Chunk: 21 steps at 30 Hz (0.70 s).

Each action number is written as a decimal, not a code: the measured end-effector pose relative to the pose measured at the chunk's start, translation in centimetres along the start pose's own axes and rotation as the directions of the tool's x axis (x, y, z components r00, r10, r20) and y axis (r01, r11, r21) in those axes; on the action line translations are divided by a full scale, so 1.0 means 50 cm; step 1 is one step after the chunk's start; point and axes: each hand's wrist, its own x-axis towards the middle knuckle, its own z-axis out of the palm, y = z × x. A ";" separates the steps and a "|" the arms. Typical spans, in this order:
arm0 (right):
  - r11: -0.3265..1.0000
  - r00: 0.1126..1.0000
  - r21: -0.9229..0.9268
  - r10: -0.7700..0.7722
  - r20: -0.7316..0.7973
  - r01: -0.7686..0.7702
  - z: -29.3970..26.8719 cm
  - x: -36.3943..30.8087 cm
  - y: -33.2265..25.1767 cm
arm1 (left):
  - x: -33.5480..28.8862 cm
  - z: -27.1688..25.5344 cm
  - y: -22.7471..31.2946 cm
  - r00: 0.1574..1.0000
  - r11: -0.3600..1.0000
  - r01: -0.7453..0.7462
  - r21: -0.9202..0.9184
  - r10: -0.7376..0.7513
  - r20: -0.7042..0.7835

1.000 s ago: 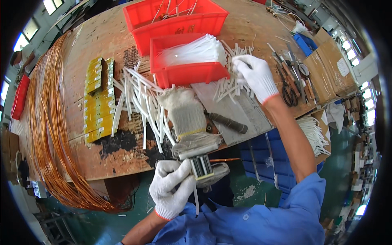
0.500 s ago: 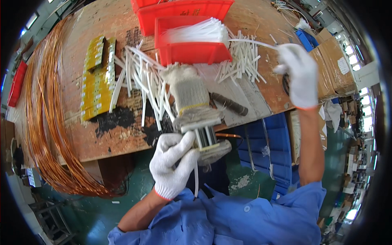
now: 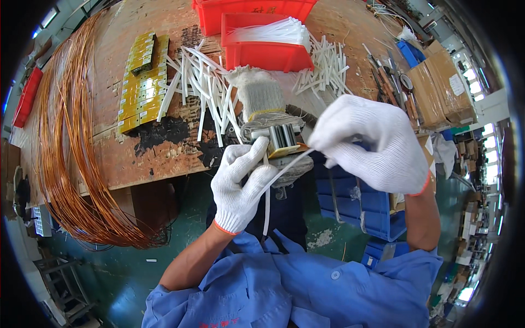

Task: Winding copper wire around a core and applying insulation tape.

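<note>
Along the far left of the frame sits a red plastic bin (image 3: 27, 98), and beside it a long looped bundle of copper-coloured wire (image 3: 71, 120) hangs over the edge of the worn brown wooden bench (image 3: 112, 158). Next, at upper left, lie blocky strips wrapped in shiny yellow film (image 3: 145, 87), then a loose heap of short white tubes (image 3: 205, 93).

At the centre, my left hand (image 3: 240, 180), in a white knitted glove, has its forefinger and thumb at the left side of a small assembly of dark upright bars on a yellowish plate (image 3: 283, 139); I cannot tell whether they are clamped on it. A white hanging strip (image 3: 267, 213) drops below my thumb. Above, at top centre, an open red plastic box (image 3: 268, 57) holds white plastic ties (image 3: 273, 31).

Right of centre, my white-gloved right hand (image 3: 372, 145) pinches a narrow white plastic strip (image 3: 287, 168), which slants down-left towards my left thumb. Hand tools (image 3: 389, 82) and a brown cardboard box (image 3: 445, 87) lie at upper right.
</note>
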 end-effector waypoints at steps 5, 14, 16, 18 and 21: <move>0.964 0.987 -0.215 -0.159 0.010 0.158 0.030 0.027 0.002 | -0.006 -0.005 -0.010 0.998 0.998 -0.058 0.019 0.057 0.024; 0.759 0.962 -0.611 -0.273 0.015 0.225 0.093 0.029 -0.008 | -0.012 0.035 0.018 0.993 0.998 0.015 0.068 -0.007 -0.115; 0.758 0.964 -0.621 -0.266 -0.016 0.199 0.100 0.024 -0.007 | -0.014 0.043 0.001 0.985 0.988 -0.029 0.150 0.054 -0.166; 0.770 0.957 -0.609 -0.283 -0.060 0.189 0.104 0.017 0.001 | -0.017 0.048 0.000 0.985 0.995 -0.012 0.098 0.029 -0.167; 0.789 0.933 -0.578 -0.337 -0.124 0.208 0.105 0.006 0.027 | -0.016 0.050 -0.004 0.986 0.998 -0.033 0.062 0.042 -0.160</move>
